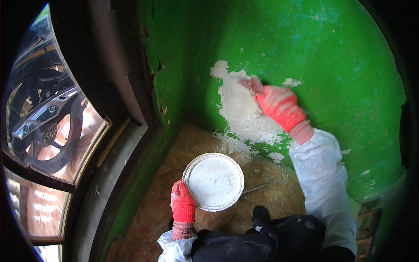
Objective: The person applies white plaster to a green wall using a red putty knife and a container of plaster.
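My left hand [182, 205] in a red glove grips the left rim of a round white lid [214, 179], which carries smeared white paste. My right hand [279, 105], gloved in red and blurred by motion, is closed on a pale flat tool [252, 102] against the green wall [331, 65]. Around that tool spreads an uneven patch of white filler [231, 96], with smaller flecks beside it and below.
Brown floor tiles [170, 148] lie below, with a thin stick [266, 184] on them and my dark-clad legs near the bottom. At left are a dark frame and glass panes [87, 148], a motorcycle wheel behind. A wooden object [366, 218] stands at lower right.
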